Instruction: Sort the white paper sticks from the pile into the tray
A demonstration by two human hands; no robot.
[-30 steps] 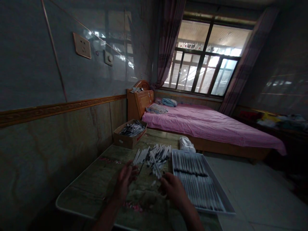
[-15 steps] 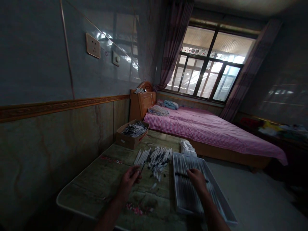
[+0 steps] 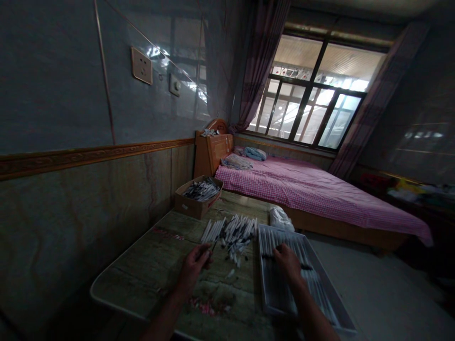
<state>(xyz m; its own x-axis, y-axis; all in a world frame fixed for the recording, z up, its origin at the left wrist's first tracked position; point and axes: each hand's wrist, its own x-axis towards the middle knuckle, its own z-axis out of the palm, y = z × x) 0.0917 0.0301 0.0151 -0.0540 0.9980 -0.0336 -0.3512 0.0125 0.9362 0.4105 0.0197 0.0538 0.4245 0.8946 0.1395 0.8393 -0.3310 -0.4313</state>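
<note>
My left hand [image 3: 197,259] is over the table with its fingers pinched on a thin dark stick [image 3: 214,245]; its exact kind is too small to tell. Just beyond it lies a loose pile of white pen-like sticks [image 3: 238,232] with dark parts among them. To the right, my right hand [image 3: 286,261] is closed over a shallow clear tray [image 3: 261,284]. Long, pale, slender rods [image 3: 318,279] lie side by side in this tray, and a dark band crosses them. Whatever my right fingers grip, if anything, is hidden.
A cardboard box [image 3: 194,207] full of similar sticks stands at the table's far left corner, near the wall. A white plastic bag [image 3: 280,219] sits behind the tray. Beyond the table [image 3: 142,279] is a bed [image 3: 302,189] with a pink checked cover.
My right hand has shifted slightly left and up over the tray. My left hand keeps its pinch near the pile. The whole view has shifted slightly.
</note>
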